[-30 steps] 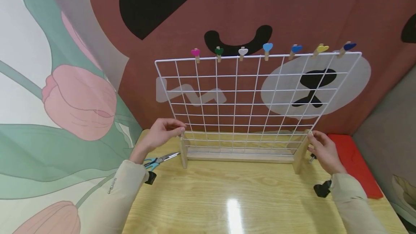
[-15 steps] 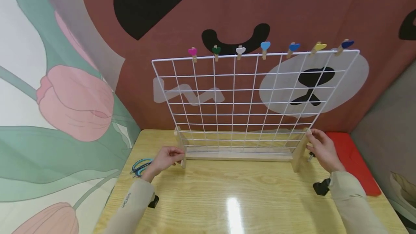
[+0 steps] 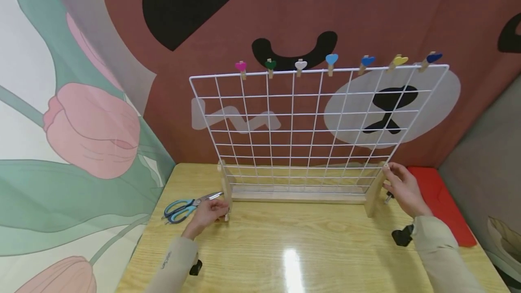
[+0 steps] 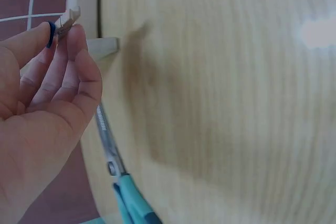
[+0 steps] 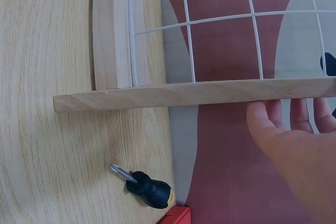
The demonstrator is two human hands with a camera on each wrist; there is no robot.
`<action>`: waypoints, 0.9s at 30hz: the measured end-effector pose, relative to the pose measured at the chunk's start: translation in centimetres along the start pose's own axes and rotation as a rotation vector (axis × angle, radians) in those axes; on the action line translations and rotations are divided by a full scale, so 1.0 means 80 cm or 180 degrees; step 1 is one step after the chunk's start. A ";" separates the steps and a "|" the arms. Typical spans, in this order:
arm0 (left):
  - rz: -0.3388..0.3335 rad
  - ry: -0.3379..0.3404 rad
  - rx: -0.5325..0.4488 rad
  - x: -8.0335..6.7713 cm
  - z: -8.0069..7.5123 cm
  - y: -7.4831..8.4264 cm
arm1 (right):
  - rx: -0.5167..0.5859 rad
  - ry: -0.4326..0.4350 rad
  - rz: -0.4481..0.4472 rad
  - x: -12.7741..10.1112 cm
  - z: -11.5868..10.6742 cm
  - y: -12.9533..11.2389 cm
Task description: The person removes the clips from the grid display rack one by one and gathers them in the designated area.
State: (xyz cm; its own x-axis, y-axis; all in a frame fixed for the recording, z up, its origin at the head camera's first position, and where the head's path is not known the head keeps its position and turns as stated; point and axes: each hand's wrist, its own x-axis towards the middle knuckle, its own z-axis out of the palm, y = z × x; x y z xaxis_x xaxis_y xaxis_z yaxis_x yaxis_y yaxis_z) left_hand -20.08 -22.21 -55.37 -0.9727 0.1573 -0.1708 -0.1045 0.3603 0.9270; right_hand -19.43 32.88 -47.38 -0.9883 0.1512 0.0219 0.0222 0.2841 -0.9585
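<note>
A white wire grid panel stands upright in a wooden base, with several heart-topped clothespins clipped along its top wire. My left hand is low on the table at the front end of the left wooden foot. In the left wrist view this left hand pinches a small wooden clip with a blue part between thumb and fingertips. My right hand rests its fingers against the top of the right wooden foot, and its fingers lie along that foot's edge.
Blue-handled scissors lie left of the left hand, blades towards the base. A small black-handled screwdriver lies beside the right foot. A red flat thing lies at the table's right edge. Black clamps grip the table edges. Patterned walls enclose the desk.
My left hand has come down from the top of the left foot to the table at its front end, which uncovers the scissors. The right hand has stayed put.
</note>
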 end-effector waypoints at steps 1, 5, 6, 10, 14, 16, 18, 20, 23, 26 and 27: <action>-0.0027 0.0048 0.0005 0.000 0.001 -0.003 | -0.0001 -0.0003 -0.0010 0.000 0.000 0.000; -0.0141 0.0205 -0.0008 0.002 0.007 -0.017 | -0.0016 -0.0003 -0.0023 0.001 -0.001 0.002; -0.0160 0.0235 -0.0001 0.002 0.008 -0.020 | -0.0013 -0.0002 -0.0024 0.001 -0.001 0.003; -0.0147 0.0339 0.0041 0.003 0.012 -0.026 | 0.0001 -0.0012 -0.0030 0.002 0.000 0.003; -0.0087 0.0428 0.0199 0.003 0.016 -0.025 | 0.0017 -0.0024 -0.0059 0.003 0.000 0.003; -0.0053 0.0441 0.0287 0.003 0.017 -0.026 | -0.0001 -0.0042 -0.0066 0.002 0.001 0.002; -0.0046 0.0426 0.0332 0.003 0.016 -0.028 | -0.0029 -0.0067 -0.0064 0.002 0.000 0.002; 0.0048 0.0378 0.0282 0.005 0.014 -0.034 | -0.0068 -0.0093 -0.0056 0.002 0.000 0.002; 0.0343 0.0261 0.0195 0.012 0.011 -0.050 | -0.0132 -0.0111 -0.0044 0.001 0.000 0.002; 0.0466 0.0244 0.0311 0.013 0.011 -0.053 | -0.0190 -0.0118 -0.0038 0.001 0.000 0.001; 0.0454 0.0257 0.0378 0.012 0.012 -0.051 | -0.0198 -0.0119 -0.0034 0.001 0.000 0.000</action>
State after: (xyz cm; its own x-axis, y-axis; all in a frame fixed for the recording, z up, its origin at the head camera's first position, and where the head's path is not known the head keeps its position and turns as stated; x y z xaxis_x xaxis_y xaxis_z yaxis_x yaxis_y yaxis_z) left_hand -20.43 -22.68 -59.66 -0.9898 0.1420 -0.0089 0.0560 0.4462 0.8932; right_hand -19.49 32.92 -47.41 -0.9934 0.1127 0.0203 0.0198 0.3441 -0.9387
